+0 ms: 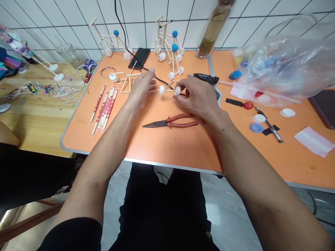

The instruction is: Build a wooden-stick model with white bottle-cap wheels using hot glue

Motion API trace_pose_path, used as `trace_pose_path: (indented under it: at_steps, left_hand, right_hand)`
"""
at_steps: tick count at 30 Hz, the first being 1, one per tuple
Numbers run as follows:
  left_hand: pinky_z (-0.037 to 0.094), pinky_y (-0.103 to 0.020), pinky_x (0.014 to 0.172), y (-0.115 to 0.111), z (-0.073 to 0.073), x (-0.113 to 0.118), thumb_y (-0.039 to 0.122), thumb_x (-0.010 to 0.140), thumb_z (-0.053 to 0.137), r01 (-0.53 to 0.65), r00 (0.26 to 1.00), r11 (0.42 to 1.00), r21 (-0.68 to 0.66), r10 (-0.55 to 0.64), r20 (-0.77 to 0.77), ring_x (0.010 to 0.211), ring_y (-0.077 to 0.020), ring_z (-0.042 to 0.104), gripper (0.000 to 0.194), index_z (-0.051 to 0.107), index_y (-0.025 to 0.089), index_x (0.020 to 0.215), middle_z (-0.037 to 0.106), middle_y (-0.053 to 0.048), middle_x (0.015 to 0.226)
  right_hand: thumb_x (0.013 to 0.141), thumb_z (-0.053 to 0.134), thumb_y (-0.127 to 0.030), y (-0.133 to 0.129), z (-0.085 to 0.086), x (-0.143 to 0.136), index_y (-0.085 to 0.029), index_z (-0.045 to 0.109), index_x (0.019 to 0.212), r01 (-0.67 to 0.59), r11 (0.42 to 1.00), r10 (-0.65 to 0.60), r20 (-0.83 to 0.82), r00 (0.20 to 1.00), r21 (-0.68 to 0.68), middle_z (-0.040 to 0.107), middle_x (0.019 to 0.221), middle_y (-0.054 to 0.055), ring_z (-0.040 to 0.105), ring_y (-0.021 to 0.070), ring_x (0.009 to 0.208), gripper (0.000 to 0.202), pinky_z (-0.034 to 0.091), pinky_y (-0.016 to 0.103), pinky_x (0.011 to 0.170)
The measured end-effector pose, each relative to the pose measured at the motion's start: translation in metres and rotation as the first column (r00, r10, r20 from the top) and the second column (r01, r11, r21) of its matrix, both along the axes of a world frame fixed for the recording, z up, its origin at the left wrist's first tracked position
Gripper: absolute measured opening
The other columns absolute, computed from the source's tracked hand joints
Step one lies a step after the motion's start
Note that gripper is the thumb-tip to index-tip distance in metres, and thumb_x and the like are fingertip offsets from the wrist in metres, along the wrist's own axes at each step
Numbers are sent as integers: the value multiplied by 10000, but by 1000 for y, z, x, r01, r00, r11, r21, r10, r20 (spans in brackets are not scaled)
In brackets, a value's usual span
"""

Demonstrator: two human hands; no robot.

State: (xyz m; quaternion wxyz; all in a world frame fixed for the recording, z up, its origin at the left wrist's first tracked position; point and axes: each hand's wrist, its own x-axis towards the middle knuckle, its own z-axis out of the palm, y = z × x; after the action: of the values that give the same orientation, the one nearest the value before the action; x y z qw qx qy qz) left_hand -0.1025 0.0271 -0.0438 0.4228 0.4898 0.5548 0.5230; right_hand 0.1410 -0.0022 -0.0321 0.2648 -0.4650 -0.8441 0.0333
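My right hand (199, 96) pinches a white cap wheel (177, 90) between thumb and fingertips. That wheel belongs to a small stick piece (169, 89) with a second white cap (161, 90) at its left end. My left hand (141, 85) is open, its fingers stretched out and apart from that piece. Beside it, partly covered by the hand, lies a stick frame (126, 84) with a white cap at its left. Long-nose pliers (170, 122) with red-brown handles rest on the orange table (167, 146) in front of both hands.
Stick models (170, 45) with blue balls stand near the wall, beside a phone (139, 58). A black glue gun (204, 78) lies behind my right hand. Wrapped chopsticks (104, 108) are at left. Caps, a pen (269, 124) and a plastic bag (290, 66) occupy the right.
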Motion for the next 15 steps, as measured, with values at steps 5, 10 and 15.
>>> trace_pose_path:
  at_steps: [5, 10, 15]
  left_hand:
    - [675, -359, 776, -24, 21, 11, 827, 826, 838, 273, 945, 913, -303, -195, 265, 870, -268, 837, 595, 710, 256, 934, 831, -116, 921]
    - [701, -344, 791, -36, 33, 14, 567, 913, 843, 447, 881, 813, -374, -328, 340, 840, -248, 855, 381, 769, 201, 988, 878, -139, 974]
    - [720, -352, 829, -36, 34, 15, 377, 901, 846, 458, 875, 809, -368, -337, 348, 825, -251, 862, 225, 800, 173, 984, 867, -157, 933]
  right_hand:
    - [1054, 597, -375, -3, 5, 2, -295, 754, 1263, -43, 999, 43, -11, 999, 22, 813, 1220, 105, 723, 319, 1064, 274, 509, 428, 863]
    - [1084, 572, -394, -4, 9, 2, -277, 765, 1270, -77, 997, 78, -23, 997, 30, 815, 1248, 115, 751, 318, 1062, 292, 506, 419, 860]
    - [1116, 541, -412, -6, 10, 1, -296, 774, 1270, -83, 995, 86, -41, 995, 56, 824, 1281, 110, 763, 330, 1099, 303, 521, 427, 873]
